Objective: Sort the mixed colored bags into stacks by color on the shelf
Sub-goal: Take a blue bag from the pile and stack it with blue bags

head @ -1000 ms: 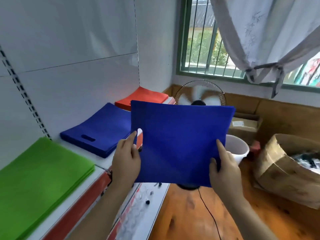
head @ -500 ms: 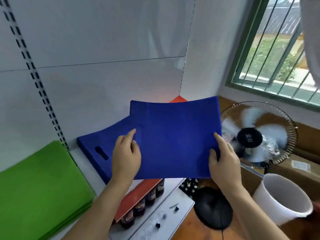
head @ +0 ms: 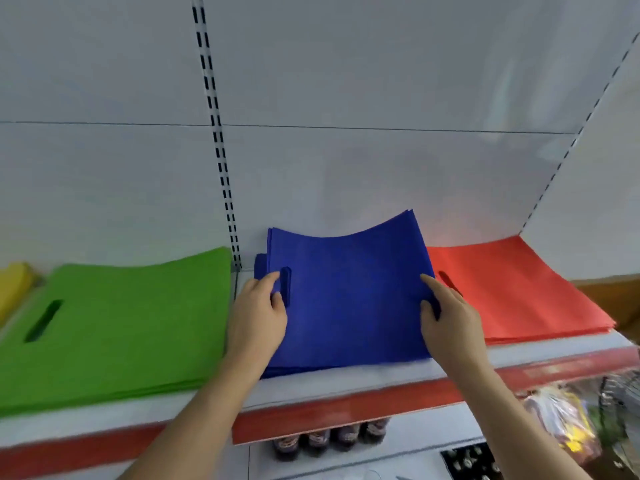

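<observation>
Sorting nearing its end, judging by four tidy colour stacks on the shelf (head: 346,382).

Lowering a blue bag (head: 349,292) onto the blue stack (head: 261,268), left hand (head: 258,317) pinching its handle edge, right hand (head: 450,323) pinching the opposite edge, far end curling upward; lying alongside, green stack (head: 114,323), red stack (head: 519,292) and a yellow stack (head: 14,285) at far left. Remaining mixed bags, if any, sitting out of view.

White shelf (head: 346,384) with red front edge, carrying yellow stack (head: 14,285), green stack (head: 121,327), blue stack (head: 349,299), red stack (head: 519,289)
</observation>
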